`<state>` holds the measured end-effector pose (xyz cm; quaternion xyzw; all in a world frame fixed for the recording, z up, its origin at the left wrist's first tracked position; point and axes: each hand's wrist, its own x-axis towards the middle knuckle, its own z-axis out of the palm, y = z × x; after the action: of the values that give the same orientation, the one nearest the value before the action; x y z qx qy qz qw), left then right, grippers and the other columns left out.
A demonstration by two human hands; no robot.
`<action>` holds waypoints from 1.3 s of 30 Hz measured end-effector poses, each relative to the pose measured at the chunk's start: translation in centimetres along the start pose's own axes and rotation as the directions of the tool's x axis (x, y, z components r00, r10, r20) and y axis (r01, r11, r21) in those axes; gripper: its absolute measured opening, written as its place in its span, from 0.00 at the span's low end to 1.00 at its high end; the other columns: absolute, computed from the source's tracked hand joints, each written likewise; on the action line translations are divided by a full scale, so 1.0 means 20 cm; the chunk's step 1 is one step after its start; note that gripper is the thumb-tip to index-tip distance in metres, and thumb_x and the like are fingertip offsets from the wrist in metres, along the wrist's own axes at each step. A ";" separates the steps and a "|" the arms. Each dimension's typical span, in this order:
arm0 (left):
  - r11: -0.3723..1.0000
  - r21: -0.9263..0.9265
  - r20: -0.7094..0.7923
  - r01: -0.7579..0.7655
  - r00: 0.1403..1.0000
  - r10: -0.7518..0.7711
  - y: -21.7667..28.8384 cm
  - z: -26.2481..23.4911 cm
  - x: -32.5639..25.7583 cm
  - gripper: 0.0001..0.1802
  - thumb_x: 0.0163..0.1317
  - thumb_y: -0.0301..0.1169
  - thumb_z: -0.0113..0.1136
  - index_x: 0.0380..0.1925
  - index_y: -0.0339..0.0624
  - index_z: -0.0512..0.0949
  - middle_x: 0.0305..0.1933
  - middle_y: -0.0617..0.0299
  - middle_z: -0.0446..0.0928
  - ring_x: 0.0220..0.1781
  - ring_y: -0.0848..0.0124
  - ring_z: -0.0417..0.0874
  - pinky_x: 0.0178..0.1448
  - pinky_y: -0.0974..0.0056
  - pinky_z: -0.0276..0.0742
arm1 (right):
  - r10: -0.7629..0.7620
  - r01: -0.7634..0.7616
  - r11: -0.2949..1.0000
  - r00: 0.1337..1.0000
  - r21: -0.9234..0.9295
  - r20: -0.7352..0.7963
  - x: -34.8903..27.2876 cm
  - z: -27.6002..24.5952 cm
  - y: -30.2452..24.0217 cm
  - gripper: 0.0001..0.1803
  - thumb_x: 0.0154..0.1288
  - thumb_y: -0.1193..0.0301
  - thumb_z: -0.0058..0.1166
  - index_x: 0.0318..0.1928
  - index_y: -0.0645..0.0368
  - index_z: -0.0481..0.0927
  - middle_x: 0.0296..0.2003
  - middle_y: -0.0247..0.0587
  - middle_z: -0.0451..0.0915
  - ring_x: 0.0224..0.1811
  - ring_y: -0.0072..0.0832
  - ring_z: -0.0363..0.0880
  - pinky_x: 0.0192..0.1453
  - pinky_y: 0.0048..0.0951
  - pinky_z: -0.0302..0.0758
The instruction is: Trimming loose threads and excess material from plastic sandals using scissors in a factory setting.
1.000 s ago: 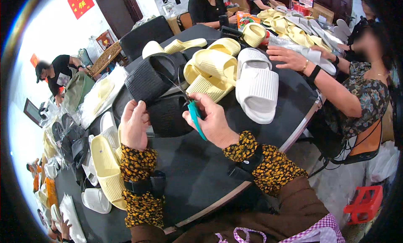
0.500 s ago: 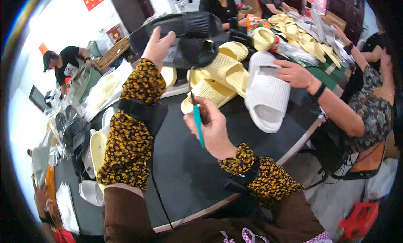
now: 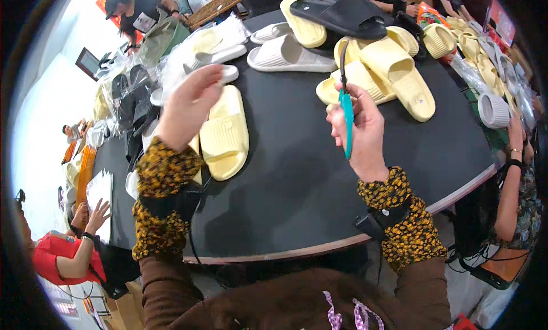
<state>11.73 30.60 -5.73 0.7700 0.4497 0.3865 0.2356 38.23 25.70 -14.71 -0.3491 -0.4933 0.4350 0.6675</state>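
— What are we grasping, reading the clock from the centre of our view?
— Our right hand, at two o'clock, has its grip clenched around teal-handled metal scissors, blades pointing toward twelve.
— And our left?
— Our left hand, blurred at ten o'clock, has its grip released, with nothing visible in it. Near it, a pale-yellow ribbed slide slipper lies on the dark grey tabletop; we cannot tell whether they touch.
— The other footwear?
— We see a black open-toed slide slipper at one o'clock, just beyond a heap of pale-yellow slide slippers. Light-grey slide slippers rest at twelve.
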 end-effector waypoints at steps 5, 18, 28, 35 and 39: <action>0.973 0.193 -0.199 0.126 0.976 -0.087 -0.17 -0.32 -0.29 0.16 0.62 0.27 0.55 0.48 0.31 0.75 0.46 0.55 0.80 0.49 0.70 0.79 0.55 0.68 0.72 | 0.008 -0.007 1.000 1.000 -0.026 0.026 -0.01 0.00 0.01 0.22 0.61 0.71 0.55 0.55 0.62 0.69 0.31 0.34 0.74 0.22 0.11 0.68 0.20 0.12 0.66; 0.587 0.809 -0.008 -0.015 0.999 0.037 -0.15 -0.16 -0.70 0.22 0.50 0.30 0.64 0.47 0.40 0.75 0.60 0.49 0.68 0.63 0.52 0.65 0.65 0.51 0.58 | 0.072 -0.062 0.982 0.996 -0.177 0.050 -0.01 0.00 0.05 0.21 0.61 0.71 0.54 0.55 0.62 0.70 0.31 0.34 0.75 0.22 0.11 0.68 0.19 0.12 0.65; 0.177 0.963 0.204 -0.201 0.979 0.004 -0.25 0.05 -0.79 0.11 0.46 0.33 0.66 0.28 0.43 0.75 0.68 0.59 0.59 0.72 0.55 0.52 0.73 0.41 0.42 | 0.075 -0.064 0.985 0.995 -0.159 0.064 -0.01 0.00 0.06 0.22 0.60 0.73 0.54 0.55 0.60 0.70 0.31 0.34 0.76 0.22 0.11 0.68 0.19 0.11 0.65; 0.521 0.827 0.188 -0.211 0.977 0.097 -0.16 0.06 -0.72 0.05 0.50 0.31 0.63 0.26 0.43 0.79 0.55 0.61 0.74 0.67 0.56 0.63 0.70 0.42 0.48 | 0.088 -0.074 0.977 0.994 -0.198 0.062 0.00 0.00 0.06 0.21 0.60 0.74 0.53 0.55 0.61 0.70 0.31 0.35 0.77 0.20 0.11 0.68 0.18 0.12 0.65; 0.841 0.512 0.128 -0.175 0.984 0.127 -0.09 0.13 -0.58 0.05 0.53 0.29 0.63 0.31 0.45 0.81 0.41 0.63 0.81 0.59 0.59 0.73 0.66 0.53 0.58 | 0.084 -0.072 0.987 0.993 -0.143 0.083 -0.01 0.01 0.04 0.19 0.59 0.73 0.59 0.50 0.61 0.71 0.23 0.27 0.72 0.20 0.11 0.67 0.23 0.15 0.65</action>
<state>9.44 21.37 -13.03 0.8544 0.4644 0.2329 0.0069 37.89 25.83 -15.45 -0.3942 -0.5376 0.4405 0.6013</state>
